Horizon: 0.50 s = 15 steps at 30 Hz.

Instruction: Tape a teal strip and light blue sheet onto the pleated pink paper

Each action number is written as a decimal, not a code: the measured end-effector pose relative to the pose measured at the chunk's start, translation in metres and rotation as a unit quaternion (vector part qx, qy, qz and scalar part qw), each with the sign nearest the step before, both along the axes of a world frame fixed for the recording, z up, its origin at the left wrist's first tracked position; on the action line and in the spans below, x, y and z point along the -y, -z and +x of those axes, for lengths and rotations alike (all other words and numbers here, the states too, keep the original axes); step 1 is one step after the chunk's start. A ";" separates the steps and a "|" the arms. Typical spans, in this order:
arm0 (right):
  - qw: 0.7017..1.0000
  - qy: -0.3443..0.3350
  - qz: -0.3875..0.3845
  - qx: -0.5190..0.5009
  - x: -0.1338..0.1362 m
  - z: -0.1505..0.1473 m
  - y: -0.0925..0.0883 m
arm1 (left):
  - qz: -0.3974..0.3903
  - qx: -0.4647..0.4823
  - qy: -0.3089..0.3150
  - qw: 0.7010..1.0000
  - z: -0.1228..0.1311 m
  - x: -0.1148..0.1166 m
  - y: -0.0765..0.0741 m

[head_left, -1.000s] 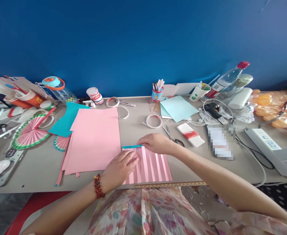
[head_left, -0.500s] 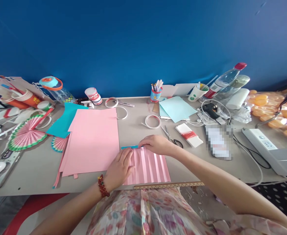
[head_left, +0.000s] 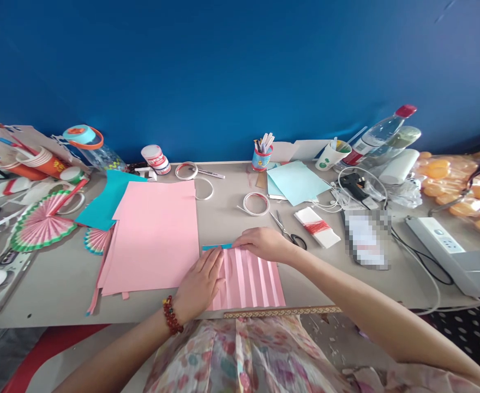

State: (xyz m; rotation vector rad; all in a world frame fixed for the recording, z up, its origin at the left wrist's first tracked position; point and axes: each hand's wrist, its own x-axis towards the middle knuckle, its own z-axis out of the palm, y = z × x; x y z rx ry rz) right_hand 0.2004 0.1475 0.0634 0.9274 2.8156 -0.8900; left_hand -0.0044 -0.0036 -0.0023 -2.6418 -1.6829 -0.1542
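Observation:
A pink sheet of pleated paper [head_left: 251, 278] lies near the desk's front edge, its folds running front to back. Along its far edge is a narrow blue paper strip [head_left: 226, 246]. My left hand [head_left: 199, 284] rests flat on the left part of the pleats, fingers stretched toward the strip. Bent over the far edge is my right hand [head_left: 262, 243], its fingers closed at the strip's right end. The exact grip of the fingertips is partly hidden. Scissors [head_left: 283, 226] lie beyond my right hand.
Large pink sheets [head_left: 156, 234] lie to the left over teal paper [head_left: 107, 202]. Finished-looking paper fans [head_left: 41, 221] are farther left. Tape rolls [head_left: 256, 203], a pen cup [head_left: 262, 158], a thread card [head_left: 317, 226] and a power strip [head_left: 448, 256] stand or lie around. A patterned ruler-like strip [head_left: 281, 312] borders the front edge.
My right fingertips have come down slightly onto the far edge of the pleated paper, by the blue strip. My left hand stays in place on the pleats.

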 end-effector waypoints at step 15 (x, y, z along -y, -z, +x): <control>1.000 -0.006 -0.006 0.011 -0.002 -0.003 0.000 | -0.035 0.009 -0.002 0.999 -0.001 -0.008 -0.007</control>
